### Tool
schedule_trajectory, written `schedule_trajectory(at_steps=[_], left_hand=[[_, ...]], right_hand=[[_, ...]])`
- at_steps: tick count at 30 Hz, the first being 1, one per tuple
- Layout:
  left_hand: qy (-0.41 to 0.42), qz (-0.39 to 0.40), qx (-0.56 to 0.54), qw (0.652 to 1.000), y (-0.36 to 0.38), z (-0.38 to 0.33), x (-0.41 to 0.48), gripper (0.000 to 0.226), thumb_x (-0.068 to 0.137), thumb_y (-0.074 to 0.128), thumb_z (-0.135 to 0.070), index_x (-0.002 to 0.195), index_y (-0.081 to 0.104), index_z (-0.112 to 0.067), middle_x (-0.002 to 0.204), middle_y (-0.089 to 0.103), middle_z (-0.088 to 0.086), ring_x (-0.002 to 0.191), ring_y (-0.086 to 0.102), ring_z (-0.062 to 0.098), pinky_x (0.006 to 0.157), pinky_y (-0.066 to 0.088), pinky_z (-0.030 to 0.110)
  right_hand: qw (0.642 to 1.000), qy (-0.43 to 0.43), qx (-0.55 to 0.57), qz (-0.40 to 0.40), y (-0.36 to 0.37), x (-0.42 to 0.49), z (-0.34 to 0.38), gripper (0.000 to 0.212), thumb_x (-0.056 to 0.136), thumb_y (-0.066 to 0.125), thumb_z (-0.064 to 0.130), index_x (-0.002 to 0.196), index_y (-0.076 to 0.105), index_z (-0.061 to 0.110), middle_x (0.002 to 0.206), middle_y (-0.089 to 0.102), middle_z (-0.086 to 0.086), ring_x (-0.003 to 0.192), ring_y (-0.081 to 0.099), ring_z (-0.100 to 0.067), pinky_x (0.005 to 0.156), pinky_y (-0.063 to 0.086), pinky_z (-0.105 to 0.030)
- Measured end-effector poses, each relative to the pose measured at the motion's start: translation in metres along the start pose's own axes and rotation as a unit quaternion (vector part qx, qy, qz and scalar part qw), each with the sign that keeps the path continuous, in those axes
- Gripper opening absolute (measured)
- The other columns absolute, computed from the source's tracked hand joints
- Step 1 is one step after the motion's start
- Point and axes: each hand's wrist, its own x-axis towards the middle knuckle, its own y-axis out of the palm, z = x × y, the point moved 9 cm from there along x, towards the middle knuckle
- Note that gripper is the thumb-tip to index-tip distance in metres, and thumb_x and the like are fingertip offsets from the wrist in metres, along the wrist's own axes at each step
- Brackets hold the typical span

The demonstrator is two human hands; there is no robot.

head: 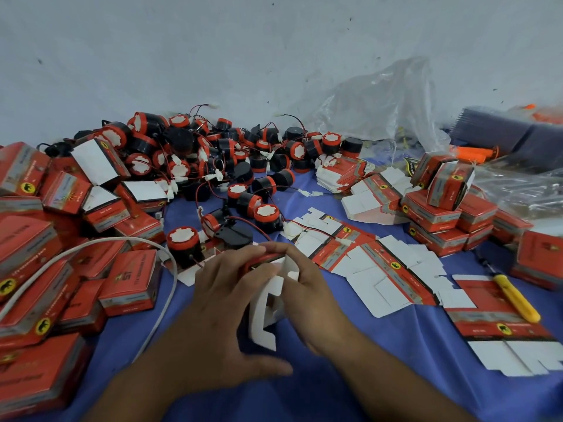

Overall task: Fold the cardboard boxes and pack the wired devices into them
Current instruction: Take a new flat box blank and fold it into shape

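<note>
Assembly is at the flap-folding stage. The half-formed box (265, 303) sits low of centre on the blue cloth (320, 391), held between both hands with its white flaps open toward the viewer.

The left hand (225, 303) lays nearly straight fingers across the red top panel. Its thumb is splayed well clear at 6 o'clock and grips nothing. The right hand (307, 287) curls its fingers over the far edge of the box and pinches a white flap with the thumb.

The wired devices (198, 156) are heaped at 11 to 12 o'clock. The nearest device (182, 245) stands just beside the left hand at 10 o'clock. The flat blanks (380, 269) lie at 3 o'clock and the finished boxes (45, 269) are stacked at 9 o'clock.

Likely faults from this state:

- Crushed panel. The left hand only presses down, so excess pressure may collapse the unlocked walls.
- Misfolded flap. If the pinched flap goes in before the side tabs, the end will probably not lock.
- Snagged wire. Device leads run close to the work at 12 o'clock, and one may catch in the closing end.
- Displaced stock. The white cable (122, 242) loops at 9 o'clock, so a wide elbow move could drag it into the stack.
</note>
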Motion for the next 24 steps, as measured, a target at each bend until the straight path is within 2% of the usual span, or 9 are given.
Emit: schedule_trajectory(at_steps=[2,5,9,11,13,16,18,20,24], left_hand=[[0.001,0.007,0.005,1.000,-0.002,0.003,0.000,0.102,0.067,0.062,-0.085,0.150,0.027,-0.036,0.156,0.024,-0.008,0.142,0.025,0.022,0.109,0.028,0.042],[-0.025,-0.036,0.034,0.998,-0.012,0.009,0.001,0.073,0.082,0.059,-0.069,0.142,0.036,-0.033,0.147,0.034,-0.009,0.134,0.033,0.021,0.104,0.033,0.039],[-0.068,-0.094,0.025,0.993,-0.024,0.020,-0.001,0.058,0.084,0.060,-0.051,0.133,0.042,-0.026,0.134,0.040,-0.010,0.126,0.039,0.019,0.107,0.024,0.024],[-0.083,-0.106,0.026,0.991,-0.026,0.023,-0.001,0.058,0.087,0.057,-0.051,0.137,0.040,-0.029,0.136,0.037,-0.013,0.128,0.037,0.015,0.110,0.019,0.020],[-0.100,-0.104,0.033,0.989,-0.028,0.026,-0.001,0.059,0.092,0.049,-0.058,0.145,0.035,-0.035,0.140,0.036,-0.011,0.131,0.033,0.012,0.111,0.016,0.019],[-0.106,-0.065,0.025,0.992,-0.022,0.028,-0.002,0.061,0.094,0.038,-0.067,0.150,0.029,-0.042,0.151,0.028,-0.009,0.137,0.025,0.010,0.111,0.018,0.026],[-0.093,-0.036,0.018,0.995,-0.016,0.024,-0.002,0.059,0.096,0.039,-0.062,0.150,0.031,-0.042,0.156,0.024,-0.008,0.141,0.023,0.017,0.111,0.024,0.037],[-0.093,-0.044,0.007,0.995,-0.015,0.022,-0.002,0.052,0.097,0.043,-0.051,0.148,0.037,-0.040,0.155,0.025,-0.008,0.142,0.024,0.020,0.111,0.028,0.041],[-0.130,-0.083,-0.028,0.988,-0.021,0.024,-0.003,0.048,0.093,0.048,-0.038,0.141,0.051,-0.032,0.147,0.036,-0.005,0.137,0.032,0.023,0.109,0.035,0.049]], right_hand=[[0.999,0.003,-0.034,-0.005,-0.002,0.000,-0.001,0.034,0.082,0.054,0.018,0.109,0.062,0.037,0.102,0.072,-0.001,0.092,0.070,-0.028,0.083,0.059,-0.050],[0.999,0.025,-0.021,0.031,0.006,-0.001,-0.005,0.034,0.075,0.064,0.026,0.106,0.058,0.037,0.094,0.069,0.004,0.085,0.065,-0.014,0.070,0.056,-0.032],[0.988,0.036,0.094,0.113,0.025,-0.006,0.003,0.051,0.080,0.069,0.036,0.127,0.056,0.023,0.117,0.066,-0.005,0.110,0.062,-0.022,0.090,0.048,-0.042],[0.980,0.033,0.135,0.142,0.030,-0.008,0.007,0.059,0.089,0.062,0.039,0.141,0.050,0.016,0.136,0.060,-0.012,0.128,0.056,-0.031,0.103,0.042,-0.052],[0.973,0.026,0.159,0.165,0.033,-0.010,0.009,0.058,0.095,0.057,0.030,0.150,0.043,0.013,0.146,0.052,-0.021,0.136,0.047,-0.041,0.113,0.033,-0.059],[0.979,-0.016,0.124,0.160,0.033,-0.009,0.013,0.045,0.099,0.060,0.025,0.143,0.053,0.022,0.141,0.056,-0.021,0.132,0.050,-0.044,0.113,0.037,-0.061],[0.985,-0.026,0.107,0.129,0.030,-0.006,0.014,0.037,0.095,0.068,0.036,0.132,0.063,0.036,0.135,0.063,-0.009,0.128,0.058,-0.032,0.108,0.046,-0.054],[0.987,-0.020,0.115,0.111,0.028,-0.005,0.012,0.038,0.092,0.070,0.040,0.129,0.062,0.046,0.135,0.064,-0.003,0.128,0.059,-0.027,0.105,0.050,-0.045],[0.984,-0.007,0.122,0.132,0.035,-0.006,0.010,0.046,0.096,0.062,0.045,0.141,0.053,0.041,0.141,0.060,-0.003,0.132,0.055,-0.026,0.110,0.046,-0.047]])
